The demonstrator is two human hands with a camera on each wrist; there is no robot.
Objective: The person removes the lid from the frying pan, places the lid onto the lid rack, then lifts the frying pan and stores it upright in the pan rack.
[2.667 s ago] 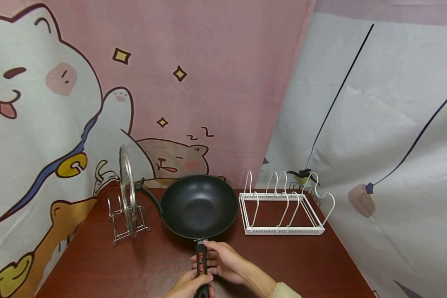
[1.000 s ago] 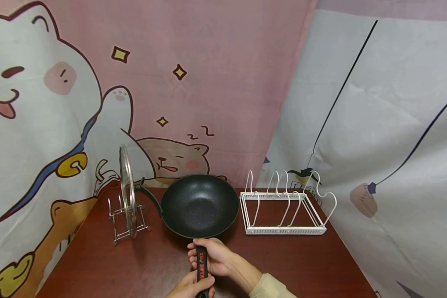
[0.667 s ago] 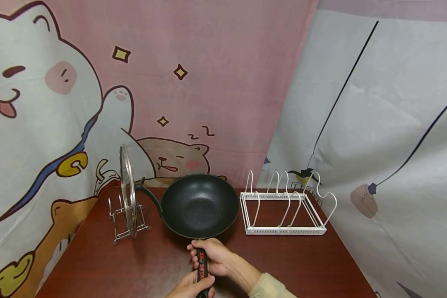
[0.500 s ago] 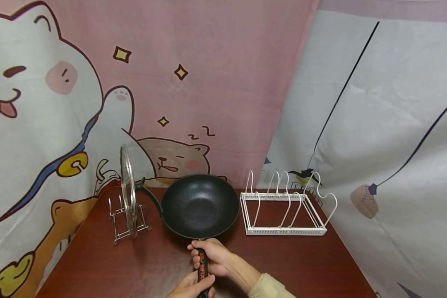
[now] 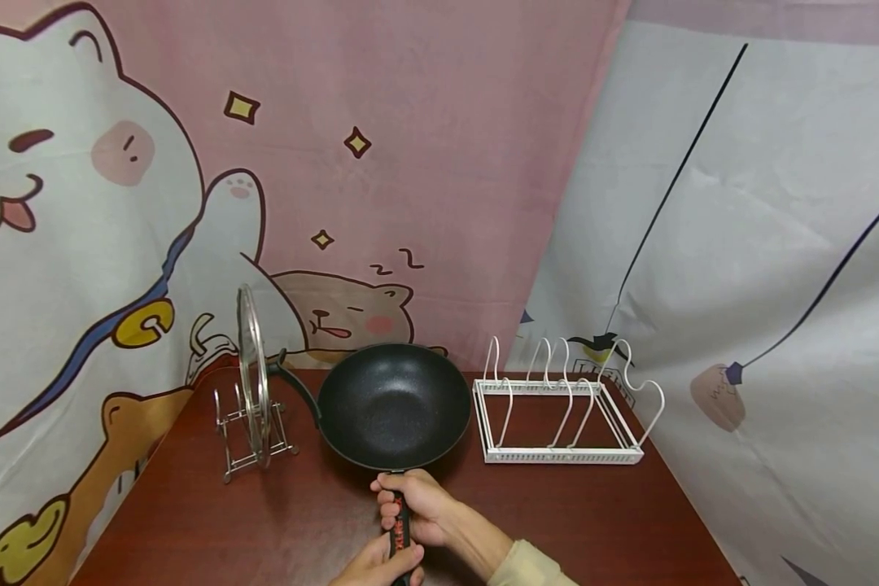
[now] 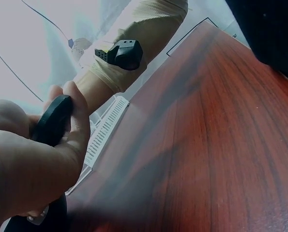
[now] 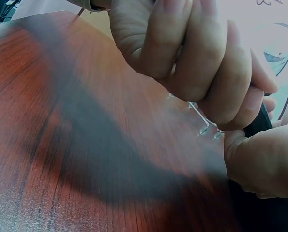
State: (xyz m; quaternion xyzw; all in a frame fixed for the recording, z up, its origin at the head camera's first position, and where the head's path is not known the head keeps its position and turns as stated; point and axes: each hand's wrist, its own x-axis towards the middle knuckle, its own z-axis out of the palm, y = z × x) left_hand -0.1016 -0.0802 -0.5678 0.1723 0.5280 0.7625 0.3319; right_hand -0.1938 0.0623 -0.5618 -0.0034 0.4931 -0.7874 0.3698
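A black wok (image 5: 394,407) faces me in the middle of the head view, its long handle (image 5: 400,529) pointing toward me. My right hand (image 5: 428,509) grips that handle close to the bowl, fingers curled round it. Nearer to me, my left hand (image 5: 369,561) holds the handle's lower part, with the thumb laid across it. The handle's dark end (image 6: 55,120) shows between fingers in the left wrist view. A curved black side handle (image 5: 296,387) sticks out to the wok's left. Whether the wok's base touches the table cannot be told.
Left of the wok, a glass lid (image 5: 252,374) stands upright in a small metal wire rack (image 5: 238,464). On the right is a white rack (image 5: 557,456) with several upright loops. All stand on a reddish-brown table (image 5: 278,529) before a cartoon-printed cloth (image 5: 447,203).
My right hand has shifted slightly left, its loosely spread fingers now wrapped round the handle just below the bowl. My left hand and the wok have hardly moved.
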